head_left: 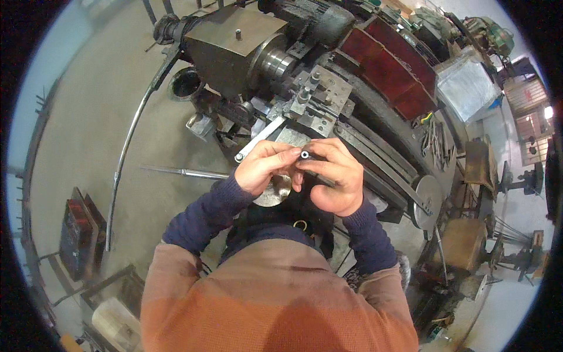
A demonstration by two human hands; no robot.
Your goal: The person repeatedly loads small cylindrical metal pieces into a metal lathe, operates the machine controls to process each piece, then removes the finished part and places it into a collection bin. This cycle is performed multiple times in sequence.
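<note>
Both my hands meet in front of my body, over the near side of a lathe. Between the fingertips sits a small round metal piece with a hole in its end [305,155]. My left hand [265,166] pinches it from the left with thumb and fingers. From the other side my right hand [335,176] closes its fingers round a dark part of it; most of that part is hidden by the fingers. Just beyond the hands lies the lathe's tool post [306,94] on its carriage, with the chuck [275,63] farther back.
A long bent metal lever [130,134] arcs down at the left. Lathe bed rails [378,157] run right to a handwheel [428,202]. Behind them stand a red metal tray [387,67] and several wrenches [435,144]. A dark box [79,240] is on the floor at left.
</note>
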